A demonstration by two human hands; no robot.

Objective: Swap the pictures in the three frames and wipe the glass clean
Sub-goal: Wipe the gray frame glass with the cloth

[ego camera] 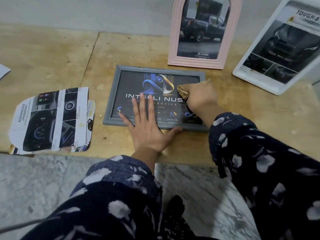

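Observation:
A grey frame (112,99) lies flat on the wooden table (52,58) with a dark logo picture under its glass. My left hand (147,129) presses flat on the glass and the frame's near edge, fingers spread. My right hand (200,97) holds a crumpled tan cloth (183,91) against the right part of the glass. A pink arched frame (174,40) with a truck picture stands behind. At the far right a white frame (242,70) with a car picture leans upright.
Loose cut-out prints (52,118) of a car dashboard lie in a pile at the table's front left. A corner of paper (4,71) shows at the left edge. The marble floor (34,179) lies below the table's front edge.

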